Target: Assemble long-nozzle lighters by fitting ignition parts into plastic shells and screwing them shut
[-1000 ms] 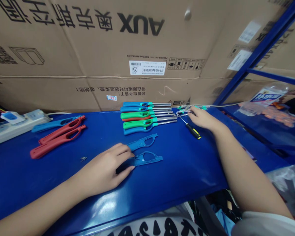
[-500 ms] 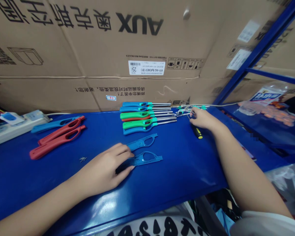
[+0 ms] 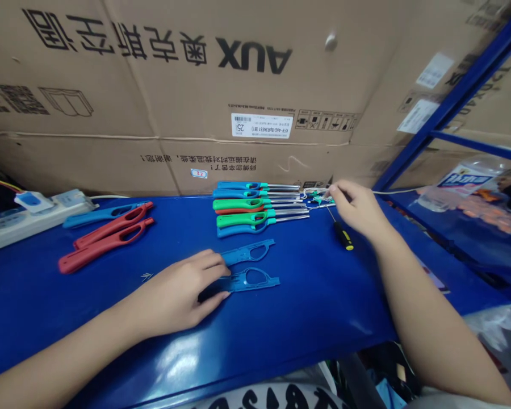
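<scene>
Wired green parts (image 3: 317, 199) are being picked at by the right hand (image 3: 357, 207); blue casing halves (image 3: 239, 282) are covered at one end by the left hand (image 3: 191, 288).
Wires are best eased apart, one part lifted singly. Parts: nine o'clock of right hand, pinch undeterminable. Halves: two to three o'clock of left, fingers curled, grip hidden. Screwdriver (image 3: 343, 236): right hand's seven.

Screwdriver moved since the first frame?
Yes: slightly right, farther from the metal tips of the row of lighters; the screwdriver also sits steeper.
</scene>
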`<state>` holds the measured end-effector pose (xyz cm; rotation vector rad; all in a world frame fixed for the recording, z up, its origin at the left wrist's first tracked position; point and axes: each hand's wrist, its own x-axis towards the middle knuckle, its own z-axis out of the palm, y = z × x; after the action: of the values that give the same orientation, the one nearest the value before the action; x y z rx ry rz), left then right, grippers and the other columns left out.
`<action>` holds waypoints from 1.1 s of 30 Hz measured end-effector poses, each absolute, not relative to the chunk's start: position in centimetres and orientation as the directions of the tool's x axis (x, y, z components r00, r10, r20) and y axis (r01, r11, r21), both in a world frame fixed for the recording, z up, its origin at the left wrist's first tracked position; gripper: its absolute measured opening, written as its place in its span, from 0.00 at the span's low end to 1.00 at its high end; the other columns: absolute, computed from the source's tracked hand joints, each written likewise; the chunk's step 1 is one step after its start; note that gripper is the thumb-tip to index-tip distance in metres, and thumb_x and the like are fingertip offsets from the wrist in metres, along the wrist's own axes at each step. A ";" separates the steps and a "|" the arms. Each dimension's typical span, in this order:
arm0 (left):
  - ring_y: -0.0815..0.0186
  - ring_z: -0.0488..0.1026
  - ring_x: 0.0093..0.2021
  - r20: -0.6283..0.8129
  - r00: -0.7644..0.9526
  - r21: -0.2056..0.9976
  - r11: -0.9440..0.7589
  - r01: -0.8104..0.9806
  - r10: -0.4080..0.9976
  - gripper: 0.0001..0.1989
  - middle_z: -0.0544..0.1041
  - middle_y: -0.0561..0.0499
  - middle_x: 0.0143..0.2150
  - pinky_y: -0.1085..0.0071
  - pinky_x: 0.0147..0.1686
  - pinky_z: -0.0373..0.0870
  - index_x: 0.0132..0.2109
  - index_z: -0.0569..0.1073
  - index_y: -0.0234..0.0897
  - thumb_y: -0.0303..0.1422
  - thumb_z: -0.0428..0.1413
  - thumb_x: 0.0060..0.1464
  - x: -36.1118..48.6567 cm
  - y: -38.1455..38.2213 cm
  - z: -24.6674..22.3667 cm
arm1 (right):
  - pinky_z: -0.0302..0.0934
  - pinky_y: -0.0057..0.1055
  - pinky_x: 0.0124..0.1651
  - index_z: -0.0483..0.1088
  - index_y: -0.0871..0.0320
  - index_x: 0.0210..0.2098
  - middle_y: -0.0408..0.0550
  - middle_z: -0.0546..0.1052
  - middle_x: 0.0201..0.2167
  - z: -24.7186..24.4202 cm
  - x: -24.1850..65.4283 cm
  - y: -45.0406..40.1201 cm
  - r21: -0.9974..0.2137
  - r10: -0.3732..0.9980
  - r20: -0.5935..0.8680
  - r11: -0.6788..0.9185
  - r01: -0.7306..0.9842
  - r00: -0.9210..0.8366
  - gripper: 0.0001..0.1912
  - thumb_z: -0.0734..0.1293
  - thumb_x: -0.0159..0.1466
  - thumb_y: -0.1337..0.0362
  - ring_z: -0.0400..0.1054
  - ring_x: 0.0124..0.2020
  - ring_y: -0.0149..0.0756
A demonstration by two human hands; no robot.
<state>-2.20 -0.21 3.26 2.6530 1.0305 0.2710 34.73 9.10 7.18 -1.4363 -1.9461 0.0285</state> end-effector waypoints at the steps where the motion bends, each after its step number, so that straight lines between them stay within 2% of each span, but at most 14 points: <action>1: 0.58 0.73 0.47 0.071 0.727 0.318 -0.706 0.632 0.683 0.11 0.75 0.45 0.47 0.58 0.49 0.74 0.50 0.74 0.38 0.34 0.51 0.66 -2.3 -0.1 3.3 | 0.62 0.37 0.43 0.69 0.55 0.31 0.50 0.77 0.33 7.3 34.1 8.7 -0.424 0.835 0.519 0.438 0.793 -0.183 0.14 0.58 0.70 0.58 0.72 0.38 0.43; 4: 0.56 0.73 0.49 0.137 0.688 0.305 -0.691 0.656 0.713 0.13 0.76 0.45 0.48 0.56 0.52 0.73 0.53 0.73 0.38 0.36 0.53 0.65 -2.2 0.0 3.4 | 0.63 0.37 0.45 0.71 0.56 0.32 0.50 0.78 0.34 7.0 32.0 7.4 -0.461 0.799 0.484 0.579 0.673 -0.357 0.15 0.58 0.71 0.60 0.72 0.39 0.42; 6: 0.55 0.73 0.53 0.219 0.624 0.326 -0.659 0.678 0.750 0.19 0.75 0.44 0.52 0.55 0.54 0.72 0.59 0.70 0.39 0.40 0.55 0.65 -2.0 -0.2 3.2 | 0.63 0.36 0.46 0.73 0.56 0.34 0.49 0.78 0.35 6.5 30.4 6.4 -0.496 0.769 0.451 0.638 0.589 -0.453 0.15 0.58 0.72 0.61 0.72 0.39 0.39; 9: 0.56 0.73 0.56 0.301 0.525 0.404 -0.605 0.686 0.796 0.29 0.74 0.44 0.57 0.57 0.55 0.73 0.67 0.61 0.42 0.43 0.57 0.63 -1.5 -0.6 2.7 | 0.63 0.35 0.47 0.74 0.57 0.40 0.49 0.77 0.39 5.8 28.0 4.5 -0.548 0.732 0.370 0.669 0.502 -0.571 0.14 0.58 0.73 0.60 0.71 0.41 0.37; 12: 0.61 0.75 0.54 0.334 0.494 0.485 -0.596 0.639 0.802 0.33 0.76 0.48 0.55 0.61 0.55 0.74 0.70 0.55 0.45 0.39 0.59 0.63 -1.3 -1.1 2.2 | 0.64 0.32 0.45 0.73 0.57 0.48 0.49 0.75 0.41 5.3 26.0 2.7 -0.601 0.705 0.238 0.648 0.469 -0.669 0.12 0.60 0.73 0.60 0.69 0.40 0.35; 15: 0.67 0.78 0.47 0.372 0.501 0.525 -0.622 0.581 0.782 0.31 0.79 0.52 0.49 0.68 0.51 0.75 0.69 0.57 0.46 0.33 0.58 0.64 -1.3 -1.5 1.8 | 0.64 0.33 0.45 0.68 0.55 0.55 0.49 0.73 0.43 4.8 25.0 1.7 -0.625 0.681 0.161 0.630 0.460 -0.715 0.14 0.61 0.71 0.64 0.67 0.41 0.35; 17: 0.70 0.79 0.43 0.413 0.510 0.506 -0.656 0.560 0.754 0.28 0.79 0.54 0.46 0.73 0.48 0.76 0.68 0.60 0.45 0.30 0.57 0.64 -1.4 -1.6 1.7 | 0.64 0.32 0.45 0.64 0.55 0.57 0.49 0.72 0.45 4.5 24.9 1.6 -0.647 0.682 0.130 0.608 0.459 -0.720 0.16 0.61 0.70 0.66 0.67 0.41 0.34; 21: 0.71 0.79 0.40 0.515 0.527 0.402 -0.734 0.548 0.676 0.23 0.81 0.52 0.46 0.76 0.46 0.76 0.64 0.65 0.42 0.29 0.57 0.64 -1.5 -1.6 1.8 | 0.63 0.29 0.40 0.59 0.56 0.49 0.46 0.71 0.41 3.9 25.2 2.0 -0.704 0.711 0.092 0.541 0.459 -0.697 0.09 0.61 0.70 0.68 0.66 0.37 0.31; 26: 0.69 0.79 0.38 0.579 0.554 0.316 -0.791 0.523 0.598 0.15 0.81 0.51 0.43 0.76 0.41 0.75 0.57 0.71 0.40 0.27 0.58 0.64 -1.6 -1.6 2.2 | 0.62 0.27 0.39 0.65 0.56 0.42 0.43 0.72 0.37 3.9 25.8 2.7 -0.663 0.698 0.104 0.580 0.473 -0.708 0.02 0.63 0.70 0.66 0.66 0.35 0.30; 30: 0.72 0.78 0.36 0.595 0.533 0.318 -0.785 0.531 0.602 0.11 0.80 0.53 0.39 0.77 0.40 0.74 0.52 0.74 0.38 0.27 0.59 0.63 -1.5 -1.5 2.4 | 0.63 0.28 0.41 0.70 0.56 0.42 0.45 0.74 0.39 4.3 26.3 3.0 -0.637 0.652 0.130 0.632 0.441 -0.747 0.04 0.64 0.71 0.64 0.68 0.38 0.31; 33: 0.71 0.78 0.37 0.574 0.514 0.337 -0.756 0.561 0.638 0.10 0.80 0.52 0.41 0.76 0.42 0.75 0.52 0.75 0.38 0.28 0.58 0.64 -1.3 -1.2 2.3 | 0.64 0.30 0.44 0.73 0.57 0.44 0.48 0.75 0.42 4.4 26.6 3.2 -0.614 0.613 0.124 0.665 0.426 -0.780 0.06 0.64 0.71 0.65 0.70 0.40 0.33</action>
<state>-1.33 -1.19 2.28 2.6380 1.0486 1.0685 26.60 3.21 4.44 -0.8255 -2.5619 0.8261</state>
